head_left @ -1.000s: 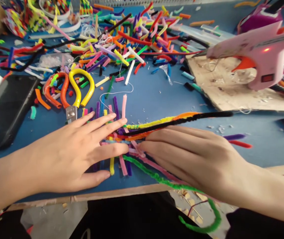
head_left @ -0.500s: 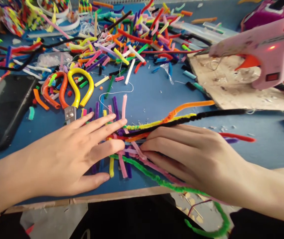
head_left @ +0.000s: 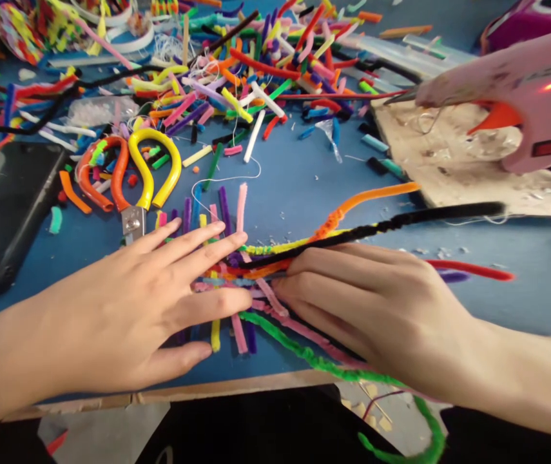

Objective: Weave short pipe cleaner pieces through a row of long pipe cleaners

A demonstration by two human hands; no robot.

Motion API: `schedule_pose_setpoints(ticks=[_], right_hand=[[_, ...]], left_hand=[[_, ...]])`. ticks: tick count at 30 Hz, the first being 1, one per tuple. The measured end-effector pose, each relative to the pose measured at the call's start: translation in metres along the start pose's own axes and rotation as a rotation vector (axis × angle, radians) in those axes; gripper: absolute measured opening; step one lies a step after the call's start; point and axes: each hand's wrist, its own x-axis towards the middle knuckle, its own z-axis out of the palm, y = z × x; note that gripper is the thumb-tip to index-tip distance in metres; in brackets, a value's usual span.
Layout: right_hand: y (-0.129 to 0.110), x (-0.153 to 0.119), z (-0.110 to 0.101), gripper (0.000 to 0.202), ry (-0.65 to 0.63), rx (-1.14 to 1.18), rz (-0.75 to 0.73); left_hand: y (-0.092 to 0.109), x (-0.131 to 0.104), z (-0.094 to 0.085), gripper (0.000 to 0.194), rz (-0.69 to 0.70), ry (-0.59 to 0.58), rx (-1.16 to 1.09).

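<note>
My left hand [head_left: 159,296] lies flat with its fingers spread over a woven strip of pipe cleaners [head_left: 239,332], pressing it on the blue table. Fingers bent together, my right hand [head_left: 367,303] grips pipe cleaners at the strip's right side; its fingertips are partly hidden. From there a black pipe cleaner [head_left: 444,214], an orange one [head_left: 367,194] and a red one [head_left: 473,267] stretch right. A green one [head_left: 299,350] runs below my right hand and over the table edge.
Pliers with red and yellow handles [head_left: 133,222] lie beyond my left hand, beside a black phone [head_left: 9,212]. Cut pipe cleaners [head_left: 256,58] are heaped at the back. A pink glue gun [head_left: 502,90] rests over cardboard [head_left: 430,161] on the right.
My left index finger and thumb have shifted slightly over the strip. The free end of the black pipe cleaner has risen a little. The camera view has shifted slightly.
</note>
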Motion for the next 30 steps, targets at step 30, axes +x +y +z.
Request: schedule_pose_setpoints(ticks=[30], right_hand=[[-0.019,0.001,-0.021,0.039,-0.113,-0.093,-0.108]], left_hand=[[0.006,-0.001,-0.003,0.042,-0.080,-0.053,0.030]])
